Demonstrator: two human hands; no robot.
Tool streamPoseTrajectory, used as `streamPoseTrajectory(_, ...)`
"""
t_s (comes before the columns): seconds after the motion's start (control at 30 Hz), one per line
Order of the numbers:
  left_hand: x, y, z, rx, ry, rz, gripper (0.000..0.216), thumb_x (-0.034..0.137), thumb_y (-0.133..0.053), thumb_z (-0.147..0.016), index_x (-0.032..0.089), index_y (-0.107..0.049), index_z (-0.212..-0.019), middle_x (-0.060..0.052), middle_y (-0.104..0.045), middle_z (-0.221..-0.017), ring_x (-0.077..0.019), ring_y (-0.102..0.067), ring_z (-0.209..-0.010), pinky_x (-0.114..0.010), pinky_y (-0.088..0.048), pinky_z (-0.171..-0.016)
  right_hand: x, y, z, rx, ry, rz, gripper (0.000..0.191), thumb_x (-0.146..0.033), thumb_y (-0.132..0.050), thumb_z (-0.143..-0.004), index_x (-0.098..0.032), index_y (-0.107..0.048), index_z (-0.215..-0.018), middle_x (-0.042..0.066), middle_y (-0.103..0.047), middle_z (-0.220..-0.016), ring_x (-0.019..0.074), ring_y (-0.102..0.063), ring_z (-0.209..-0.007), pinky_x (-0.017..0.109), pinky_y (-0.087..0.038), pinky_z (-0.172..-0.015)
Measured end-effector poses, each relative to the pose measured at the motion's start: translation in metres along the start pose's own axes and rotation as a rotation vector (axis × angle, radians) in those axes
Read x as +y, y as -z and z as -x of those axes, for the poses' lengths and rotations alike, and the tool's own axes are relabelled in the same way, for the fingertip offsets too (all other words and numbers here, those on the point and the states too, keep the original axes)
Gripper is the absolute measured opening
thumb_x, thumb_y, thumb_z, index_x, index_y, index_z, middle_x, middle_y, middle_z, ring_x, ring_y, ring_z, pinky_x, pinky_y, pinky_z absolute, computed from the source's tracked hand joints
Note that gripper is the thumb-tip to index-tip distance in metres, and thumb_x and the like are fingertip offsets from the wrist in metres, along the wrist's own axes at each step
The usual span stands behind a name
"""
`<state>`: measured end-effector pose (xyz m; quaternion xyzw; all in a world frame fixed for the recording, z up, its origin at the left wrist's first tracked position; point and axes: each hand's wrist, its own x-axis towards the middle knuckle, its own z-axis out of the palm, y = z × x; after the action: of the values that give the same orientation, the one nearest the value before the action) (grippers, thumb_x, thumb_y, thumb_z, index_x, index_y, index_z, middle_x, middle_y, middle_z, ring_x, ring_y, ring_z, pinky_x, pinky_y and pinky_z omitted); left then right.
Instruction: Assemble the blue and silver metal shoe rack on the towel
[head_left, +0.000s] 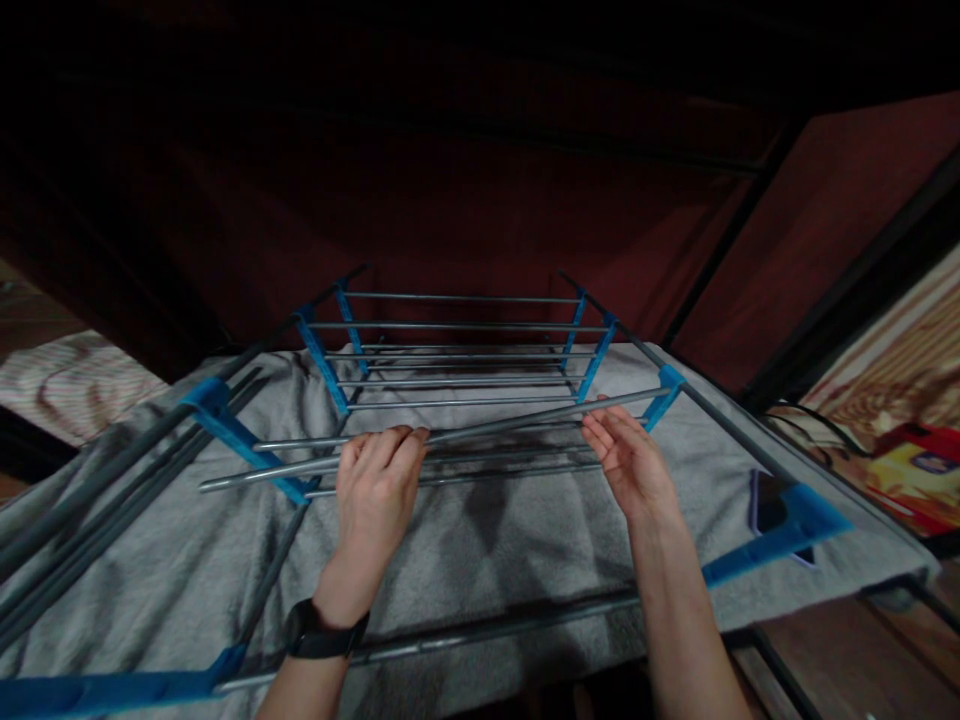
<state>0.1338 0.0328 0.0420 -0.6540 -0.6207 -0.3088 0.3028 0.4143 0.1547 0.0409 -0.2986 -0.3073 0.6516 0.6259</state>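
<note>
A grey metal rod (517, 422) slants up from lower left to a blue plastic bracket (670, 378) on the right of a rack frame. Its left end sticks out loose past the left blue bracket (225, 425). My left hand (380, 480), with a black watch on the wrist, is closed over the rod left of its middle. My right hand (626, 455) has its fingertips on the rod near the right bracket, palm turned inward. Behind them, several crossbars (457, 327) join further blue brackets (321, 360).
The rack lies on a grey cloth (525, 535). Several loose rods (142, 480) lie along the left side. A phone (769, 500) rests on the cloth by the near right bracket (814, 520). A dark red panel (465, 220) stands behind; a red-and-yellow package (915, 470) is at far right.
</note>
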Motion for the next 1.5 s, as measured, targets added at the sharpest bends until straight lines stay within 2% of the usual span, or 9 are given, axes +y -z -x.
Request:
streamPoseTrajectory(0.2, 0.004, 0.005, -0.004, -0.007, 0.061, 0.020, 0.017, 0.019, -0.054, -0.092, 0.019, -0.063, -0.106, -0.006, -0.068, -0.094, -0.0210, -0.059, -0.087, -0.037, -0.040, -0.081, 0.009, -0.017, 0.012, -0.042, -0.071, 0.030, 0.019, -0.019, -0.078, -0.067, -0.019, -0.069, -0.084, 0.004, -0.073, -0.089, 0.0168, -0.069, -0.086, 0.028, -0.059, -0.080)
streamPoseTrajectory(0.43, 0.004, 0.005, -0.004, -0.004, 0.087, 0.017, 0.022, 0.013, -0.054, -0.090, 0.020, -0.062, -0.108, -0.006, -0.067, -0.096, -0.0201, -0.058, -0.087, -0.036, -0.040, -0.082, 0.024, -0.032, 0.023, -0.162, -0.143, 0.065, 0.017, -0.025, -0.076, -0.072, -0.022, -0.070, -0.087, 0.004, -0.073, -0.095, 0.0172, -0.069, -0.089, 0.028, -0.058, -0.081)
streamPoseTrajectory(0.63, 0.005, 0.005, -0.004, 0.005, 0.079, -0.016, 0.022, 0.015, -0.053, -0.091, 0.021, -0.062, -0.110, -0.004, -0.068, -0.097, -0.0182, -0.059, -0.086, -0.038, -0.041, -0.091, 0.035, -0.046, 0.033, -0.221, -0.207, 0.036, 0.015, -0.023, -0.074, -0.075, -0.024, -0.072, -0.089, 0.004, -0.073, -0.100, 0.0172, -0.068, -0.097, 0.030, -0.056, -0.088)
streamPoseTrajectory(0.77, 0.006, 0.005, -0.002, -0.006, 0.101, -0.003, 0.025, 0.015, -0.051, -0.092, 0.023, -0.062, -0.113, -0.005, -0.069, -0.104, -0.0187, -0.062, -0.100, -0.042, -0.035, -0.105, 0.039, -0.057, 0.042, -0.275, -0.218, 0.007, 0.014, -0.021, -0.071, -0.077, -0.024, -0.073, -0.091, 0.002, -0.073, -0.103, 0.0179, -0.066, -0.103, 0.032, -0.053, -0.096)
streamPoseTrajectory(0.9, 0.005, 0.006, -0.002, -0.004, 0.119, 0.026, 0.034, 0.012, -0.048, -0.092, 0.024, -0.060, -0.121, -0.007, -0.068, -0.116, -0.0215, -0.055, -0.122, -0.049, -0.024, -0.116, 0.038, -0.061, 0.045, -0.266, -0.204, -0.005, 0.014, -0.022, -0.070, -0.077, -0.020, -0.073, -0.091, 0.004, -0.071, -0.108, 0.0193, -0.064, -0.108, 0.032, -0.050, -0.102)
streamPoseTrajectory(1.07, 0.003, 0.008, -0.001, 0.014, 0.119, 0.013, 0.048, 0.005, -0.043, -0.090, 0.023, -0.052, -0.133, -0.009, -0.061, -0.133, -0.0238, -0.043, -0.136, -0.054, -0.014, -0.119, 0.035, -0.062, 0.043, -0.252, -0.209, -0.016, 0.020, -0.021, -0.071, -0.075, -0.020, -0.073, -0.096, 0.005, -0.071, -0.110, 0.0205, -0.063, -0.112, 0.035, -0.046, -0.106)
streamPoseTrajectory(1.3, 0.000, 0.008, 0.005, 0.124, 0.257, -0.079, 0.061, 0.003, -0.044, -0.084, 0.027, -0.047, -0.140, -0.010, -0.050, -0.144, -0.0288, -0.025, -0.146, -0.061, -0.004, -0.117, 0.031, -0.061, 0.043, -0.219, -0.206, -0.093, 0.018, -0.023, -0.067, -0.076, -0.019, -0.073, -0.093, 0.008, -0.068, -0.117, 0.0255, -0.056, -0.122, 0.040, -0.046, -0.107)
streamPoseTrajectory(1.37, -0.002, 0.005, 0.007, 0.167, 0.297, -0.101, 0.062, 0.004, -0.045, -0.085, 0.027, -0.045, -0.142, -0.011, -0.047, -0.146, -0.0305, -0.024, -0.146, -0.063, -0.006, -0.116, 0.030, -0.060, 0.043, -0.213, -0.203, -0.108, 0.022, -0.026, -0.066, -0.078, -0.019, -0.072, -0.097, 0.010, -0.066, -0.121, 0.0263, -0.054, -0.125, 0.042, -0.044, -0.109)
streamPoseTrajectory(1.5, -0.008, -0.001, 0.011, 0.227, 0.328, -0.071, 0.062, 0.004, -0.042, -0.087, 0.026, -0.041, -0.145, -0.014, -0.042, -0.149, -0.0308, -0.028, -0.143, -0.059, -0.020, -0.115, 0.028, -0.061, 0.044, -0.229, -0.209, -0.121, 0.026, -0.030, -0.066, -0.079, -0.020, -0.071, -0.102, 0.011, -0.063, -0.128, 0.0270, -0.050, -0.128, 0.044, -0.040, -0.111)
